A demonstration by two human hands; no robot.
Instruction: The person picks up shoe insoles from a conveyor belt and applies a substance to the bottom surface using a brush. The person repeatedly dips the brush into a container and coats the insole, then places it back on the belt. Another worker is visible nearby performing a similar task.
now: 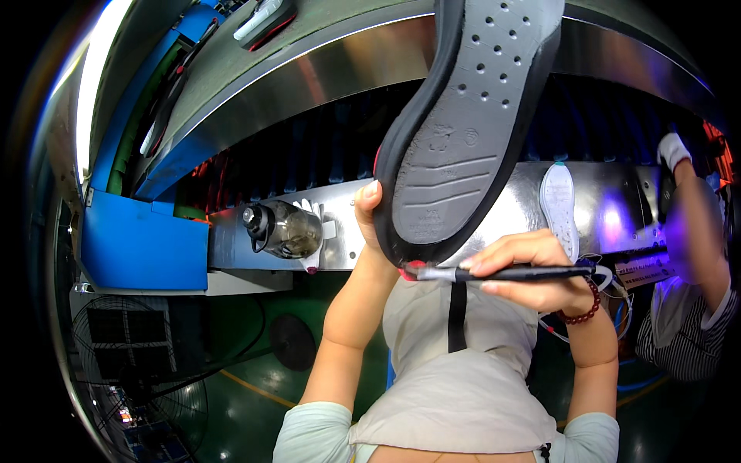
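A large shoe sole (455, 154), grey inside with a black rim, is held up in front of me, its rounded end toward me. My left hand (370, 220) is closed on the sole's left edge; the thumb shows, while the other fingers are hidden behind it. Pinched in my right hand (536, 255) is a slim brush (521, 273) with a black handle, lying level. Its bristle end meets a small red patch (413, 270) at the sole's near end. A pale tube runs off the brush's back end by my wrist.
Behind the sole, a metal ledge (347, 201) carries a dark bottle (287, 230), a white glove and a pale insole-shaped piece (559, 202). A curved green conveyor (340, 23) bears other soles. At right, a co-worker's gloved hand (674, 150) reaches in. A fan (139, 370) stands lower left.
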